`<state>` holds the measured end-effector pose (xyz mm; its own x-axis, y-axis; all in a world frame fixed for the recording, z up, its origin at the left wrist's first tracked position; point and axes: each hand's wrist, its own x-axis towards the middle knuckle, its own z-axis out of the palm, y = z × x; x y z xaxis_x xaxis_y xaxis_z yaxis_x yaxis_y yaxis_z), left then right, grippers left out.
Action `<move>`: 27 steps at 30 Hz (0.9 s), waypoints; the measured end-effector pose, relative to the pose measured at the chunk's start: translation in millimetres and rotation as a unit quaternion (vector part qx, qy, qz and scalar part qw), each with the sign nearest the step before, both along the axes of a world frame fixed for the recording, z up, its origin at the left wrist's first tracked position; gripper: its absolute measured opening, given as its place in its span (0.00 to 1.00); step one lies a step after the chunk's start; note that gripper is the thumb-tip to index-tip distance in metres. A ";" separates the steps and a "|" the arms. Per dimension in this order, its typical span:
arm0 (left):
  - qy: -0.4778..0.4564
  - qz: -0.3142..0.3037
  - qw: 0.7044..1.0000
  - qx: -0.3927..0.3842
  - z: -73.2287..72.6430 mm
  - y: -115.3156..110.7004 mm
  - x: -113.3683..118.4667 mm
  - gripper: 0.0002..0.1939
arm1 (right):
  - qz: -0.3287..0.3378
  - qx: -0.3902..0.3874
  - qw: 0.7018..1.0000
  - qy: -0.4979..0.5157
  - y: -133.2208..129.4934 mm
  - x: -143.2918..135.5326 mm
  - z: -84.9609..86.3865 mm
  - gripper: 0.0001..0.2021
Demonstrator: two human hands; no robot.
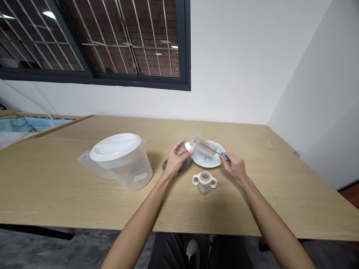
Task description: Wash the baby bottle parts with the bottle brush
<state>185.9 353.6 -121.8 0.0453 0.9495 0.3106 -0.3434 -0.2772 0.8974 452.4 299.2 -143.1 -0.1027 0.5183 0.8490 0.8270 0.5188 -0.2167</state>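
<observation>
Between the thumb and fingers of my left hand (176, 157) is a white bottle cap (189, 146), tilted toward the right. My right hand (234, 167) is closed around the blue handle of a bottle brush (209, 147). The pale bristle tip of the brush is at the cap's opening; whether it touches inside, I cannot tell. Beneath the brush lies a white plate (213, 161) with thin items on it that I cannot make out. Below my hands stands an uncapped baby bottle (205, 182) with two white side handles.
A dark round tray (183, 169) lies partly under my left hand. To the left stands a translucent pitcher (131, 173) with a white lid. A small pale strip (269, 143) lies far right on the wooden table (280, 194). Behind are a wall and a barred window.
</observation>
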 end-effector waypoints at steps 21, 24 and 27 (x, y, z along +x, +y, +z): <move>0.006 -0.012 1.000 -0.016 4.7 -4.3 1.0 0.39 | -0.003 -0.038 0.999 0.008 1.1 -0.9 -2.4 0.11; 0.002 -0.012 1.000 -0.014 4.4 -3.8 0.7 0.39 | -0.035 -0.037 0.999 0.019 1.9 0.7 -2.9 0.12; 0.010 -0.018 1.000 -0.010 3.7 -2.8 -0.1 0.38 | -0.025 -0.021 0.999 0.038 0.5 1.6 -0.7 0.11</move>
